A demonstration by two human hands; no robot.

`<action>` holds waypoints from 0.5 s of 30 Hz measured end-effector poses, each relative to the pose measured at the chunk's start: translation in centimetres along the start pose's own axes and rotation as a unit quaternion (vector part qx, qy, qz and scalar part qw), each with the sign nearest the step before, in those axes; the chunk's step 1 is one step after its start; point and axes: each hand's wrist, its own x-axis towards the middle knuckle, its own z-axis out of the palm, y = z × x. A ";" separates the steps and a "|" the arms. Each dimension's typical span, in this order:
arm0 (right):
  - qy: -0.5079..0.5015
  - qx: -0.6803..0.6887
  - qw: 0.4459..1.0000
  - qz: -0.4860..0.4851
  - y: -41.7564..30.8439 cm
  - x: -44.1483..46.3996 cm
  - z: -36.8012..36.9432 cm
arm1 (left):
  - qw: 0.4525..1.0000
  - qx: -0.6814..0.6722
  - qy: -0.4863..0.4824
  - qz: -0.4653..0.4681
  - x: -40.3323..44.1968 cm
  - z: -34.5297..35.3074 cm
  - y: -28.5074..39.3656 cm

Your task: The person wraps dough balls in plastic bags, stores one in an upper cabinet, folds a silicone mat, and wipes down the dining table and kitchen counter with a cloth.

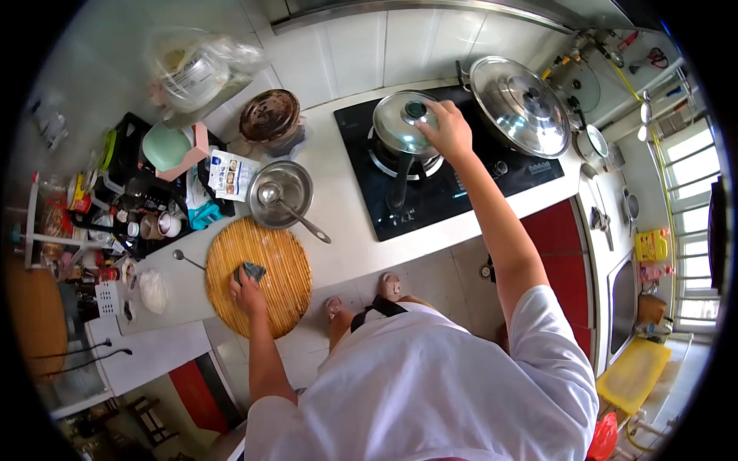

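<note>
My right hand [448, 129] has its fingers closed round the dark knob of a glass lid [393, 127], which sits on a small pan with a black handle [400, 184]. That pan stands on the left burner of the black cooktop [369, 203]. Down at the left, my left hand [247, 293] grips a dark grey cloth [253, 270] on the round slatted bamboo board [280, 265]. Just above the board is a steel bowl [298, 180] with a ladle [296, 215] lying in it.
A large lidded pan [507, 100] stands on the right of the cooktop. Left of the bowl are a white packet [231, 175], a green bowl [165, 146] and bottles. A spoon [179, 255] touches the board's left edge. The sink [622, 303] is far right.
</note>
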 end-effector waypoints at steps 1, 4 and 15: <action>-0.038 -0.005 0.999 0.014 0.1 1.1 0.2 | 1.000 -0.006 -0.013 0.001 0.2 0.0 -0.2; -0.098 -0.042 0.994 0.018 0.1 3.1 1.0 | 0.998 0.011 -0.046 -0.034 0.4 -0.2 0.2; -0.132 -0.033 0.990 0.041 0.5 4.9 1.6 | 0.999 -0.002 -0.045 0.001 0.4 -0.2 -0.4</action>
